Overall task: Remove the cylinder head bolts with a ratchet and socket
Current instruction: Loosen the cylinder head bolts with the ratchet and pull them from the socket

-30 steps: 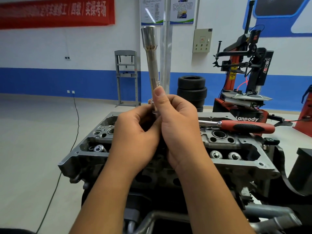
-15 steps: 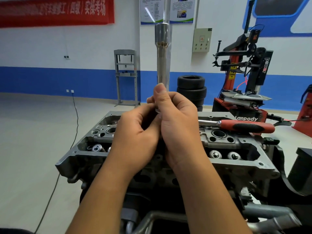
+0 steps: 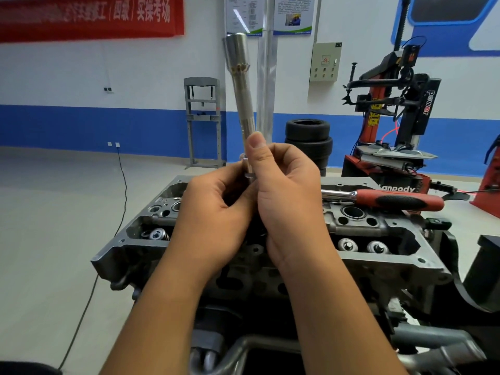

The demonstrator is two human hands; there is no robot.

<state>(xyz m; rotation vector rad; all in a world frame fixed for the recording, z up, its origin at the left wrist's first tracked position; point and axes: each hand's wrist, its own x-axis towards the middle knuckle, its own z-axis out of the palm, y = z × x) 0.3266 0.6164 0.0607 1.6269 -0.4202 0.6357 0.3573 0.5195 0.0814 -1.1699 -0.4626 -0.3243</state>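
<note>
A long chrome socket extension (image 3: pixel 242 87) stands nearly upright above the grey cylinder head (image 3: pixel 400 263), its wide end at the top, tilted slightly left. My right hand (image 3: pixel 286 190) grips its lower shaft with the thumb up along it. My left hand (image 3: pixel 216 209) curls round the bottom end, where a small chrome piece shows between the fingers. The red-handled ratchet (image 3: pixel 392 200) lies on the cylinder head to the right, touched by neither hand. Valve springs show in the head on both sides.
A tyre changer (image 3: pixel 392 125) stands at the back right, stacked tyres (image 3: pixel 308 139) behind the head, a grey press frame (image 3: pixel 203 120) by the blue-striped wall. A black cable (image 3: pixel 121 190) runs over the floor at the left. Pipes and dark engine parts lie below.
The extension's top swung from left to upright and back to a left tilt. Both hands stay clasped round its lower end. The ratchet has not moved.
</note>
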